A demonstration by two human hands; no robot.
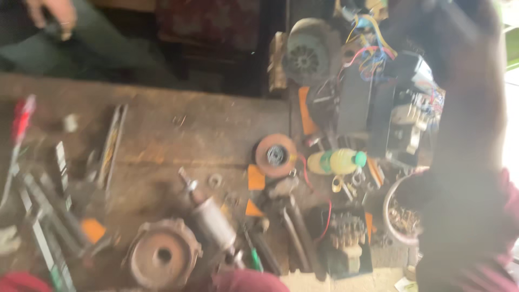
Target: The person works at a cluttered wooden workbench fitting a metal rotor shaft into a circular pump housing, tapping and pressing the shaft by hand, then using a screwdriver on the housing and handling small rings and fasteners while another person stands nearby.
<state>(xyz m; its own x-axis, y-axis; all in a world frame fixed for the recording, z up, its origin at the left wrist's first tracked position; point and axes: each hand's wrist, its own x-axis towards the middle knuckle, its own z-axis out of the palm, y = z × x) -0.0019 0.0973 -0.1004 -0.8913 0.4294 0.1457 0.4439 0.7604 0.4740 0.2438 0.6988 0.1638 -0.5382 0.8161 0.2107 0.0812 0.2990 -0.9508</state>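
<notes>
Motor rotor (208, 213), a grey cylinder on a thin shaft, lies tilted near the front edge of the wooden worktop (178, 135), just beside a round rusty motor end cover (162, 254) that sits flat at the front edge. The person's right arm (465, 162), in a dark sleeve, rises along the right edge, so blurred and close to the camera that the right hand cannot be made out, nor whether it is spread or closed. The left hand does not show; only a bit of red cloth (21, 282) sits at the front left corner. Right of the rotor lie orange scraps, a green-handled screwdriver (253, 258) and dark pliers (294, 232). Further back, toward the middle, a round copper-coloured disc (275, 155) lies flat, with a yellow-green plastic bottle (336, 161) on its side just right of it. Behind them, at the back right, a grey motor (305, 51) stands beside a tangle of coloured wires (370, 46). Long metal tools (48, 211) crowd the left edge. Another person's hand (51, 13) appears, probably resting, beyond the back left corner.
</notes>
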